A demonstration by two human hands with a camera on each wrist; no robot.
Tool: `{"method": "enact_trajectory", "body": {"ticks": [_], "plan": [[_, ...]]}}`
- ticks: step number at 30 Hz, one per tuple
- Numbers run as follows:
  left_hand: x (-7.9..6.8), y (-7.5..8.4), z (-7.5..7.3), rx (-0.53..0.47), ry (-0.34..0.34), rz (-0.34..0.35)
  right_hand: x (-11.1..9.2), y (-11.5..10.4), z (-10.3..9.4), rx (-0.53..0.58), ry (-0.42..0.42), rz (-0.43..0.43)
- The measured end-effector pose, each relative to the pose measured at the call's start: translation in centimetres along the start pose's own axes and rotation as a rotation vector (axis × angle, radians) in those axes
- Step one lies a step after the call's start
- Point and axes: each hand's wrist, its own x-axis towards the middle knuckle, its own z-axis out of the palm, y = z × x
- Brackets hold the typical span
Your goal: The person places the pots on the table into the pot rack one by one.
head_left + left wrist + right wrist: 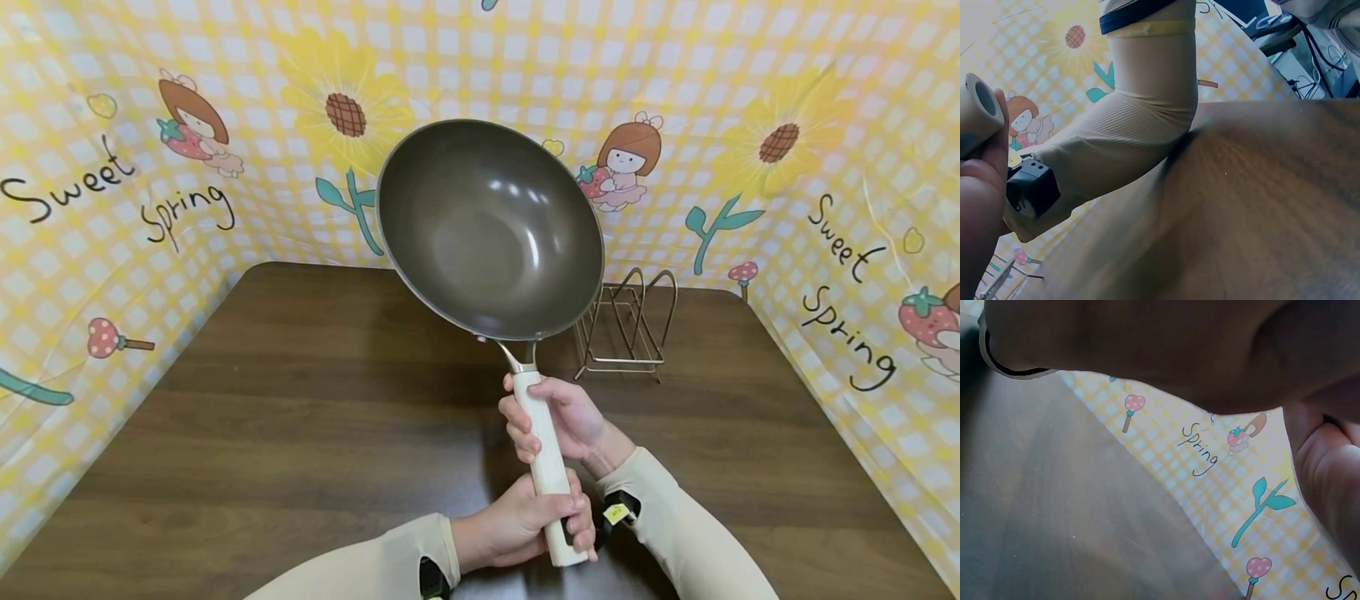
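Observation:
A deep frying pan [480, 233] with a dark, shiny inside is held up above the table, its bowl tilted to face the head camera. My right hand [566, 417] grips the upper part of its pale handle [550, 454], thumb along the near side. Lower down, my left hand [528, 517] wraps the handle close to its end. In the left wrist view, the hollow handle end [988, 103] pokes out beside the left hand [979, 212]. The right wrist view is mostly filled by a dark, close-up hand [1147, 350]; the handle cannot be made out there.
A metal wire rack [622, 361] stands on the brown wooden table [300, 433], behind and right of the hands. Yellow checked cloth [247, 50] hangs along the back and both sides. Cables [1319, 53] show beyond the table in the left wrist view.

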Motion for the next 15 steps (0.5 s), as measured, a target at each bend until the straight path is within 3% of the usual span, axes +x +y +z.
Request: {"method": "enact_trajectory", "body": {"ticks": [8, 15], "plan": [[0.13, 0.51, -0.14, 0.069, 0.036, 0.014, 0.26, -0.43, 0.19, -0.022, -0.012, -0.024], [0.35, 0.86, -0.11, 0.158, 0.100, -0.014, 0.22, -0.62, 0.45, -0.052, 0.030, -0.054]]}}
